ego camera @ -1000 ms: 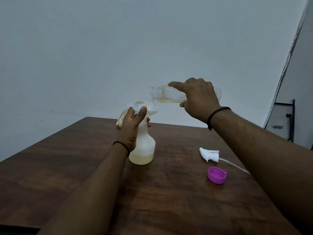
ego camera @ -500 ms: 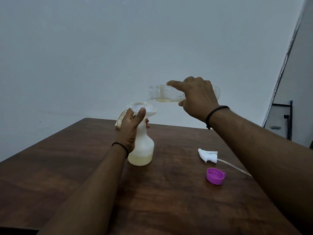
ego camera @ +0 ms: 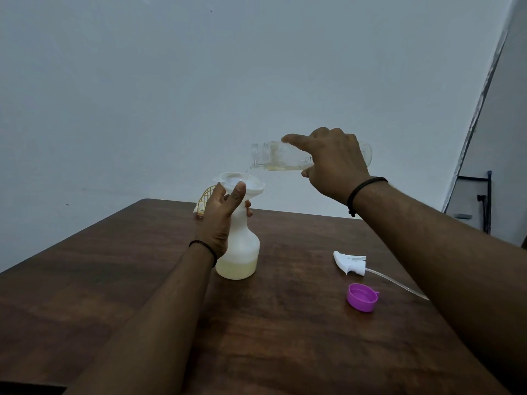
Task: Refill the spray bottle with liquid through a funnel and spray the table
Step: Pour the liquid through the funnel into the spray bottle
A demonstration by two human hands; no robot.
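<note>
A white spray bottle (ego camera: 242, 249) stands on the brown table (ego camera: 285, 337), with pale yellow liquid in its bottom. A white funnel (ego camera: 239, 182) sits in its neck. My left hand (ego camera: 221, 218) grips the neck just under the funnel. My right hand (ego camera: 333, 163) holds a clear bottle (ego camera: 271, 156) on its side above the funnel, mouth to the left. A thin stream of yellowish liquid runs from the mouth into the funnel. The white spray head (ego camera: 352, 262) with its tube lies on the table to the right.
A purple cap (ego camera: 362, 297) lies open side up near the spray head. A small yellow wire object (ego camera: 204, 202) sits at the table's far edge behind the bottle. A pale wall stands behind; a dark metal frame (ego camera: 484, 201) is at the far right.
The clear bottle has tipped a little further, and liquid now runs from its mouth into the funnel. My left hand has kept its hold on the neck.
</note>
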